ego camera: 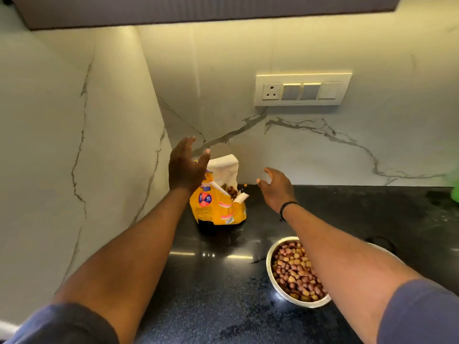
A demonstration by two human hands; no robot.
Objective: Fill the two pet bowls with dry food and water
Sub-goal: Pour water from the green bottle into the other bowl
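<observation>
Steel bowl (295, 271) full of kibble: food step done. Kibble bag (218, 202) upright, open. Left hand (186, 167), right hand (277, 188) spread, empty, flanking bag. Second bowl, water: unseen.

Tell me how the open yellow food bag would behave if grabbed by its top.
The bag looks floppy: its torn white top is creased and would probably fold. Kibble sits at the opening, so tilting may spill it. It probably tips easily.

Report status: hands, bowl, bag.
Left hand and right hand open, holding nothing. Bowl full of dry food. Bag upright, open. Nothing in the way.
</observation>
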